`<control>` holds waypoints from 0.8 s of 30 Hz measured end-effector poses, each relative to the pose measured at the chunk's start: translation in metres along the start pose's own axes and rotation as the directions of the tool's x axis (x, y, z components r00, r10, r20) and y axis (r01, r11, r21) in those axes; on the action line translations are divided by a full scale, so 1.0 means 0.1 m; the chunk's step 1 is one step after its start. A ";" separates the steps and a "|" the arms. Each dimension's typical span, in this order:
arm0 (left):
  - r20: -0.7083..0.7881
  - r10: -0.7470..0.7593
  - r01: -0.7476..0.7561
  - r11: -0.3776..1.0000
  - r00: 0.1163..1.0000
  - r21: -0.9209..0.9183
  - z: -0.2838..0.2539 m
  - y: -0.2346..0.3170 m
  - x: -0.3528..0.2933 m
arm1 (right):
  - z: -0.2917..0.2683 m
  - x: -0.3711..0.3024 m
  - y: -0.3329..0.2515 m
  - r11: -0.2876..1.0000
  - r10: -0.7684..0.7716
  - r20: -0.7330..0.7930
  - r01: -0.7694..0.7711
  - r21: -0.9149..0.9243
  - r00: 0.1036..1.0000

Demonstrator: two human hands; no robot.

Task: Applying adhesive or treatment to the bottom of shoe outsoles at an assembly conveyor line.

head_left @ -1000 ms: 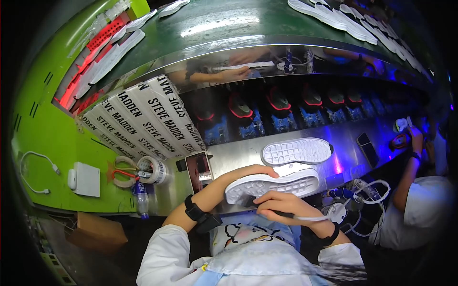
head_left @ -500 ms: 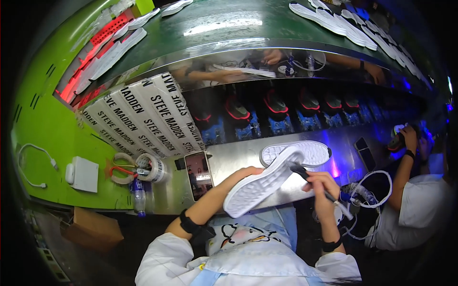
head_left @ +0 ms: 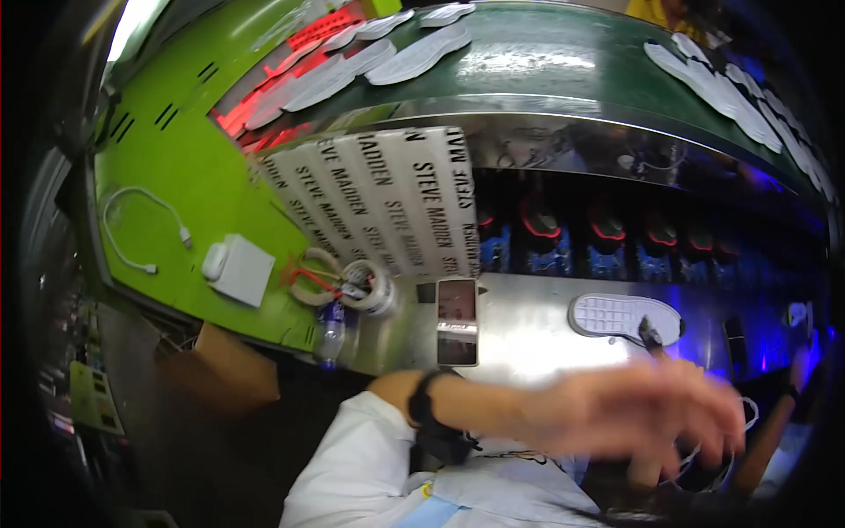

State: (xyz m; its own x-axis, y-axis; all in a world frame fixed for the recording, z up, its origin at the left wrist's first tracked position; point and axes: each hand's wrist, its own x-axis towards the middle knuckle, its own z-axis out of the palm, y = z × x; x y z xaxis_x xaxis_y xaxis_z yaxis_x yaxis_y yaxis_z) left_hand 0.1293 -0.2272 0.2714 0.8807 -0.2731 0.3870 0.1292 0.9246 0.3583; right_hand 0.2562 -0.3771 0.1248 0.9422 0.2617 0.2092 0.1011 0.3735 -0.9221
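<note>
Steel bench [head_left: 528,339], shiny, runs across the middle of the view under a curved green conveyor [head_left: 563,53] that carries white soles [head_left: 422,53] in loose rows.

Green panel [head_left: 176,176], left of the bench: holds a white cable [head_left: 141,229], a white box [head_left: 239,270], tape rolls [head_left: 365,286] and a clear bottle [head_left: 330,326] at its lower edge.

Printed sheet [head_left: 387,202], white with black lettering, leans against the back between the panel and a dark recess. The recess holds a row of shoes [head_left: 607,229] lit red and blue; detail too dim to tell.

Sleeve [head_left: 352,475], white, enters from the lower edge with a black wristband [head_left: 422,409] at the cuff.

Left hand [head_left: 642,414]: stretched across the lower right of the view, heavily blurred, fingers spread and curled downward. Grip is loose and wide; nothing can be made out inside it.

Right hand [head_left: 695,471]: mostly hidden under the left, low at the right edge. Whether it is closed on anything cannot be told. White wire [head_left: 748,414] loops beside it.

Sole [head_left: 625,317], white, tread side up: lies flat on the bench, right of centre, just above the left hand's fingers and apart from them, held by neither hand.

Phone [head_left: 458,321], screen up, lies on the bench left of the sole, well apart from both hands.

Brush [head_left: 651,336], dark tip: stands at the sole's near edge, between sole and left hand; its handle is lost in the blur.
</note>
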 end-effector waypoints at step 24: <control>0.686 -0.010 -0.686 -0.026 0.728 0.727 -0.13 -0.39 -0.47 | 0.01 -0.04 0.27 1.000 0.027 -0.058 -0.027 0.011 0.998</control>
State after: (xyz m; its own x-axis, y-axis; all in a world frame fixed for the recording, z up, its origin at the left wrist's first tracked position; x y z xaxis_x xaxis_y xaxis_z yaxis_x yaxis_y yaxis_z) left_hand 0.0891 -0.2474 0.2280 0.3269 -0.3900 0.8608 -0.9388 -0.0296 0.3432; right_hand 0.2548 -0.3672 0.0991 0.9614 0.2200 0.1650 0.0725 0.3760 -0.9238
